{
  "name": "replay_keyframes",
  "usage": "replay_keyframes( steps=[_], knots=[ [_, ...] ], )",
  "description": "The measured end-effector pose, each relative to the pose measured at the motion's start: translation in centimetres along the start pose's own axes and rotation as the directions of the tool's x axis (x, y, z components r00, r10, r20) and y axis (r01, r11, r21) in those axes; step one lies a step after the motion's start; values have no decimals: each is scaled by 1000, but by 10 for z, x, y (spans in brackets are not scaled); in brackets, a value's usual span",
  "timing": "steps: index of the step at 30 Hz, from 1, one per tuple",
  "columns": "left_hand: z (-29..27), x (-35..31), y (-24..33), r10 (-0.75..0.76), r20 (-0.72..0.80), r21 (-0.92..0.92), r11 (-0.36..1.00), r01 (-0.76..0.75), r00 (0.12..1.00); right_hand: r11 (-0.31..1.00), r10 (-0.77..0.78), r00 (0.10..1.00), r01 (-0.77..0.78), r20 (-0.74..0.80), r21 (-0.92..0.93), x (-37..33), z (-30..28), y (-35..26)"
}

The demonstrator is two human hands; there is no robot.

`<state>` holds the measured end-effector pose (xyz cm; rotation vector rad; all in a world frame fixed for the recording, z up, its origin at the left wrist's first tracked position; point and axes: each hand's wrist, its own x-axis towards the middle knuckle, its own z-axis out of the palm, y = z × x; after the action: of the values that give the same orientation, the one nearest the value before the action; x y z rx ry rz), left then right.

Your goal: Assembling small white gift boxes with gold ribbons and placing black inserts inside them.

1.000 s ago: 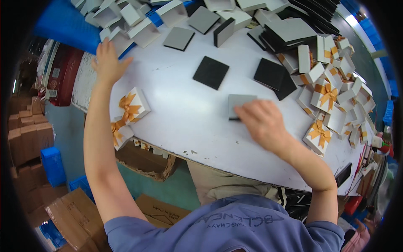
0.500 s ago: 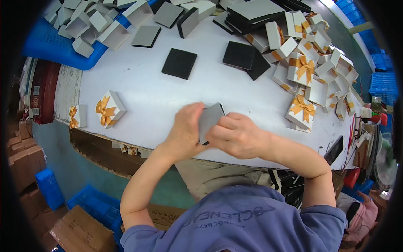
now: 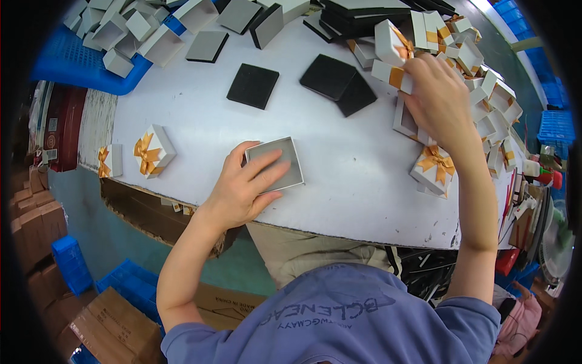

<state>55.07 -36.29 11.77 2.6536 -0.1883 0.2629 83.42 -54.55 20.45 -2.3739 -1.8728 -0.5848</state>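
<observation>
An open white box base (image 3: 297, 178) with a grey inside sits near the table's front edge. My left hand (image 3: 239, 188) lies over its left side, fingers spread: two reach across the inside, and the thumb is by the near wall. My right hand (image 3: 441, 100) is stretched out to the pile at the right, its fingers closed on a white box lid (image 3: 383, 73) with a gold ribbon band. Just above that hand rests another white lid (image 3: 387, 41) with gold ribbon. Square black pads (image 3: 253, 86) lie beyond the box base.
Lidded boxes with gold bows (image 3: 154, 151) stand at the left and right (image 3: 433, 170). A blue crate (image 3: 91, 70) at the far left carries white box bases (image 3: 142, 24). Grey-faced pads (image 3: 207, 47) and a black stack (image 3: 357, 24) are at the back. A phone-like black object is no longer visible.
The grey-faced pad held between both hands now shows as a grey bottom inside the box base. My right hand has moved up and right to the lid pile; two black pads shifted left.
</observation>
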Motion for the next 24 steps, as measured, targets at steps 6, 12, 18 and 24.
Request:
replay_keyframes(
  steps=[6, 12, 18, 24],
  knots=[
    [29, 26, 7, -59, -344, -389, 917, -86, 937, 171, 121, 826, -563, 550, 808, -6, 27, -77],
    [15, 29, 8, -75, -166, -369, 929, 9, 983, 663, 72, 931, -314, 359, 680, -14, 20, -108],
    [15, 25, 4, -56, -187, -377, 926, -19, 981, 751, -50, 994, -29, 100, 660, -21, 19, -113],
    [8, 25, 2, -100, -145, -378, 925, 38, 984, 666, -150, 986, 45, 74, 745, -18, 27, -109]
  ],
)
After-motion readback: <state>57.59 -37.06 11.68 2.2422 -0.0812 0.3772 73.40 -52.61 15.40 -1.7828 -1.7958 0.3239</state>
